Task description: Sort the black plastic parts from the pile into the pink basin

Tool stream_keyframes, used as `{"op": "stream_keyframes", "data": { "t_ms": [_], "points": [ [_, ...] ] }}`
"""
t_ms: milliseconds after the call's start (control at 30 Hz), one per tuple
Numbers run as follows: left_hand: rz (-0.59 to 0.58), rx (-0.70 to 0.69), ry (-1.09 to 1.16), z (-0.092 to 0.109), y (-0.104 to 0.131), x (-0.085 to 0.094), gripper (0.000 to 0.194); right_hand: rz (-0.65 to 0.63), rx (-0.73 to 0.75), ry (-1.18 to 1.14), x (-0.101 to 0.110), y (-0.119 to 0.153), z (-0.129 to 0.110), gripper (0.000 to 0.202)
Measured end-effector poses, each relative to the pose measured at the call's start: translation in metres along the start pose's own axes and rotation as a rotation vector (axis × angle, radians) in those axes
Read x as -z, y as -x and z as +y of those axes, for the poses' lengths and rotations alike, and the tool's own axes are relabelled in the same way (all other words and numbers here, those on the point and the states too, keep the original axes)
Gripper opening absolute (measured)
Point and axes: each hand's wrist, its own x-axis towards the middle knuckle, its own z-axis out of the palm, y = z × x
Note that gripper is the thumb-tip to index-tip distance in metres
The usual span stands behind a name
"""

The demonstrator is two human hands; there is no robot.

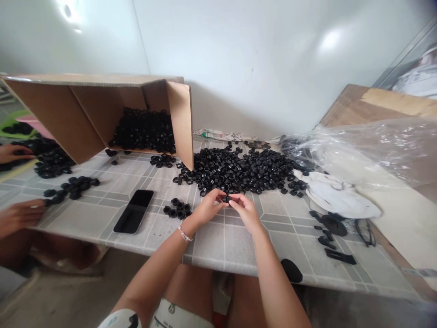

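Observation:
Both hands meet over the table, just in front of a large pile of small black ring-like parts [242, 168]. My left hand [210, 205], with a bracelet at the wrist, pinches one side of a small black part [226, 199]. The fingertips of my right hand [245, 208] hold the other side of that same part. A small cluster of black parts [177, 208] lies to the left of my left hand. Further left, a black phone [134, 212] lies flat on the table.
A cardboard box [180, 123] on its side holds more black parts. Another person's hands [22, 216] are at the left near black parts. At the right lie a white cloth [337, 198], plastic film [375, 146] and a black strip [340, 256].

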Motion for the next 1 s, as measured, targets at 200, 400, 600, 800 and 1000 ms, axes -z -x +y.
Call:
{"op": "stream_keyframes", "data": {
  "t_ms": [200,400,600,800,1000],
  "points": [
    [0.017,0.031,0.105,-0.001,-0.001,-0.004,0.026,0.002,-0.027,-0.035,0.000,0.001,0.002,0.032],
    [0.002,-0.008,0.008,0.000,0.000,-0.005,0.025,0.003,-0.048,-0.029,-0.001,0.003,-0.001,0.033],
    [-0.023,-0.010,0.164,-0.001,0.001,-0.009,0.032,0.049,-0.088,0.001,0.004,-0.001,0.000,0.038],
    [-0.028,0.060,0.345,-0.004,0.002,-0.023,0.030,0.156,-0.085,0.192,0.003,0.002,0.001,0.052],
    [-0.013,0.171,0.530,0.001,0.000,-0.025,0.034,0.285,-0.119,0.061,0.005,-0.001,0.005,0.062]
  ]
}}
